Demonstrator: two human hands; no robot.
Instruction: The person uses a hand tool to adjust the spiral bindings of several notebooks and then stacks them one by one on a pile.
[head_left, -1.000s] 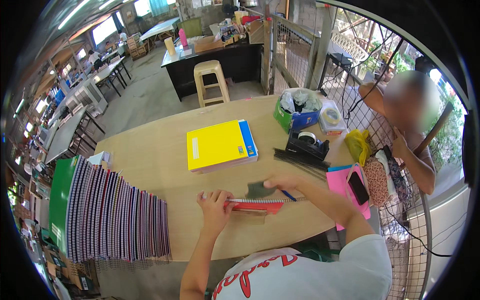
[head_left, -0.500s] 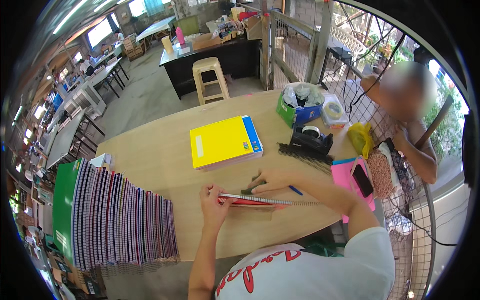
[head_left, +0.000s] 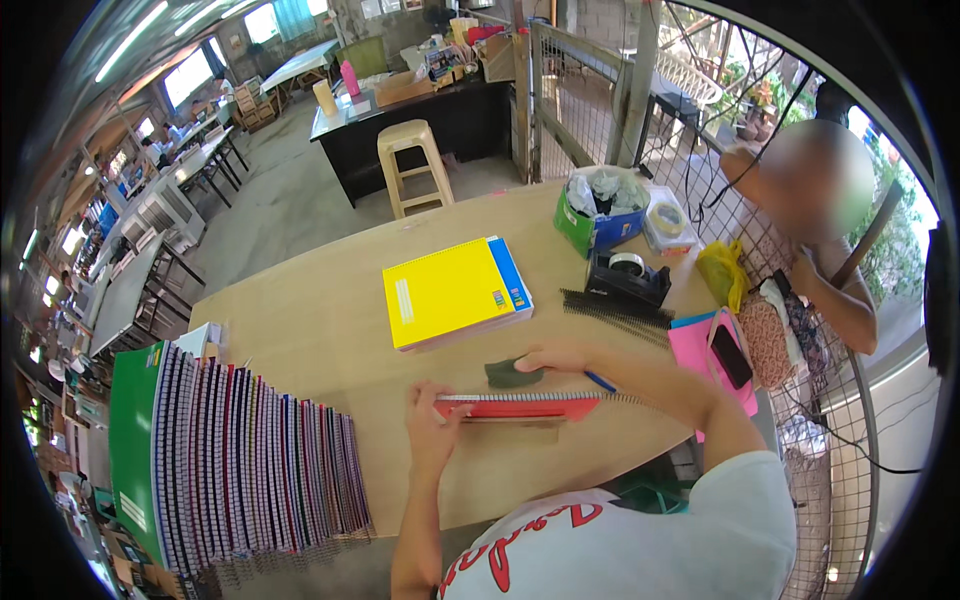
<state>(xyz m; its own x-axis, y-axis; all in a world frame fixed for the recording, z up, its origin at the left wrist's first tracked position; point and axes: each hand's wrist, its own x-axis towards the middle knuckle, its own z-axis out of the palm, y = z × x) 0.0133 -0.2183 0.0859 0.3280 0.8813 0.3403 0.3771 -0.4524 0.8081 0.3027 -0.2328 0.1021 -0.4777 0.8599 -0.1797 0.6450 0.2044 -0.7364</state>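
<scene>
- The yellow notebook (head_left: pixel 445 290) is lying on the table (head_left: pixel 300 310), topping a small pile with a blue cover showing at its right; I'm placing everything else by it.
- Nearer the person than the yellow notebook, a red notebook (head_left: pixel 540 409) is resting on the table, its coil (head_left: pixel 575 396) running along the far edge and trailing beyond the right end.
- The left hand (head_left: pixel 430 412) is gripping the red notebook's left end, on the yellow notebook's near side.
- The right hand (head_left: pixel 552 357) is closing its fingers on a flat dark green piece (head_left: pixel 511 373), between the yellow notebook and the red one; whether that piece is touching the coil, I can't tell.
- A blue pen (head_left: pixel 601 382) is lying to the yellow notebook's near right, beside the right forearm.
- Right of the yellow notebook, loose black coils (head_left: pixel 612 315) are lying by a black tape dispenser (head_left: pixel 628 281).
- Left of the yellow notebook, many spiral-bound notebooks (head_left: pixel 255 450) are sitting tightly stacked.
</scene>
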